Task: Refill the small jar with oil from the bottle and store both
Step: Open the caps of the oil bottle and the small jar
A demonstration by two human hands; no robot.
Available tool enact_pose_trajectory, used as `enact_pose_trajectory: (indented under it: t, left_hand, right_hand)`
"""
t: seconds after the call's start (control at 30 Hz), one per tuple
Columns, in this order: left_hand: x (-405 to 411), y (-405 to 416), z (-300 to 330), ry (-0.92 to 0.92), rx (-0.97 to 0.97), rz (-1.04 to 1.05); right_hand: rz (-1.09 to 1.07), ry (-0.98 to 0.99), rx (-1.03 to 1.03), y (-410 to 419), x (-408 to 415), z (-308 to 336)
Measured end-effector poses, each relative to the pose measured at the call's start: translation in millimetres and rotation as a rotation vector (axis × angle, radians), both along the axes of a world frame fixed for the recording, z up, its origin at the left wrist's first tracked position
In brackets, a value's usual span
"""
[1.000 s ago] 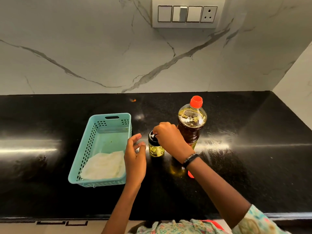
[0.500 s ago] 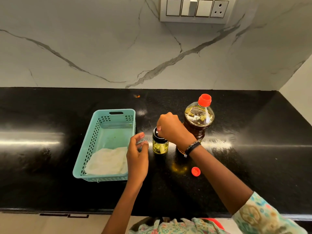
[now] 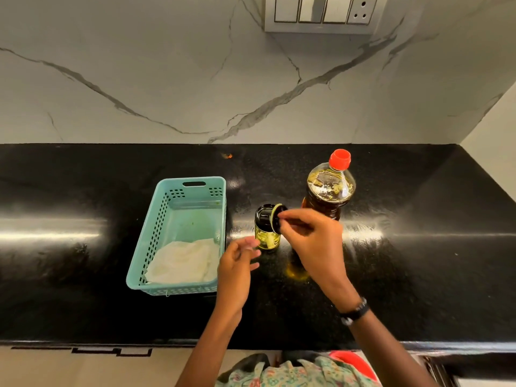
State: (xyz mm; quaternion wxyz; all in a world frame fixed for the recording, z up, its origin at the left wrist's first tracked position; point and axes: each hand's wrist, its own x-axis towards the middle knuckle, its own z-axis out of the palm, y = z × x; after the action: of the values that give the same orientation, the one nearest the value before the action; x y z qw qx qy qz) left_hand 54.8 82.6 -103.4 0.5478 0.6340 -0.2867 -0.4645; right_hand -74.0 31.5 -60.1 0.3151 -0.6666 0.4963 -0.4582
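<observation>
A small glass jar [image 3: 266, 236] with yellow oil in it stands on the black counter [image 3: 418, 275], its mouth uncovered. My right hand [image 3: 312, 244] pinches the jar's black lid [image 3: 277, 217], tilted on edge just right of the jar's mouth. My left hand [image 3: 237, 266] hovers just left of the jar, fingers apart and blurred, holding nothing. Behind my right hand stands the tall oil bottle [image 3: 329, 191] with an orange cap [image 3: 339, 159] on it.
A teal plastic basket [image 3: 156, 247] with a white cloth [image 3: 184, 261] in it sits left of the jar. A marble wall with a switch panel [image 3: 321, 12] backs the counter. A small orange speck [image 3: 227, 155] lies near the wall.
My right hand has lifted the black lid off the jar and tipped it to the right. My left hand moved slightly toward the jar. The loose orange cap seen earlier is now hidden.
</observation>
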Motion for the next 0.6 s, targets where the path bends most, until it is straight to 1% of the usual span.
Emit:
enact_pose_trajectory:
  t: [0.07,0.13,0.2,0.23,0.3,0.4,0.47,0.53,0.6]
  left_hand:
    - [-5.4,6.6,-4.2,0.080,0.045,-0.078]
    - [-12.8,10.9,-9.9,0.177,0.105,-0.155]
    - [-19.1,13.1,-16.2,0.262,0.166,-0.186]
    - [-21.1,13.8,-20.0,0.288,0.187,-0.181]
    - [-23.2,15.3,-28.2,0.289,0.211,-0.156]
    - [-23.1,15.5,-41.8,0.180,0.205,-0.126]
    - [-22.1,14.9,-50.5,0.100,0.198,-0.117]
    - [-21.4,14.7,-58.4,0.021,0.194,-0.119]
    - [-21.9,13.9,-63.9,-0.053,0.190,-0.135]
  right_hand:
    - [-0.025,-0.294,0.288,16.6,-10.3,-17.5]
    - [-0.031,-0.529,0.547,26.2,-18.1,-41.6]
    - [-0.012,-0.708,0.728,33.1,-21.7,-61.3]
    - [0.005,-0.759,0.780,35.7,-22.0,-68.2]
    - [0.041,-0.793,0.829,40.3,-22.6,-80.1]
    - [0.071,-0.736,0.848,41.9,-23.6,-90.8]
    - [0.044,-0.708,0.867,41.1,-24.5,-97.3]
    - [0.001,-0.624,0.849,39.6,-25.0,-104.7]
    - [-0.041,-0.474,0.786,37.9,-25.1,-112.0]
